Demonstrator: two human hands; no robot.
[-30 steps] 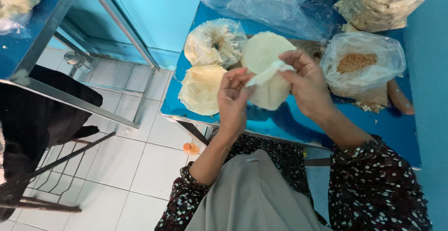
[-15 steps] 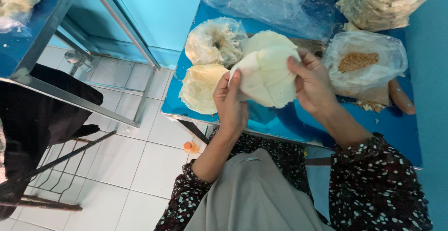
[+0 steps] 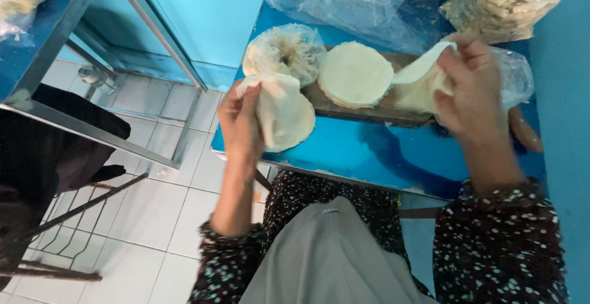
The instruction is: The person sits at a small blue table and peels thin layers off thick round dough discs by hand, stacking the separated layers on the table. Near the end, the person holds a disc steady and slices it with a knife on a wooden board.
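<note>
Both hands have drawn apart since the earlier pictures, where they met over a single pale round sheet at the middle of the view; each now carries its own sheet.

Seen from a head camera looking down, the left hand (image 3: 241, 122) sits at about nine o'clock from the centre of the blue table (image 3: 369, 150). Its fingers are closed in a pinch on the upper edge of a thin, pale dough wrapper (image 3: 279, 110), which hangs draped and half folded, its lower part over the near-left corner of the table. The right hand (image 3: 470, 79) is at about two o'clock, fingers curled shut around a second wrapper (image 3: 418, 82) that is crumpled and stretched leftward from the grip.

Between the two hands, at twelve o'clock, a neat stack of round wrappers (image 3: 355, 73) lies flat on a dark wooden board (image 3: 362, 110) whose long side runs left to right. The stack is near both hands, a little nearer the right one, whose sheet almost touches its right edge.

At eleven o'clock a clear plastic bag holding more wrappers (image 3: 286, 49) rests just beside the stack. Farther back lie a large crumpled plastic bag (image 3: 350, 3) and, at one o'clock, a bag of pale rolled pieces (image 3: 504, 0). Patterned dark sleeves (image 3: 498, 248) and white floor tiles (image 3: 153, 199) fill the lower view.
</note>
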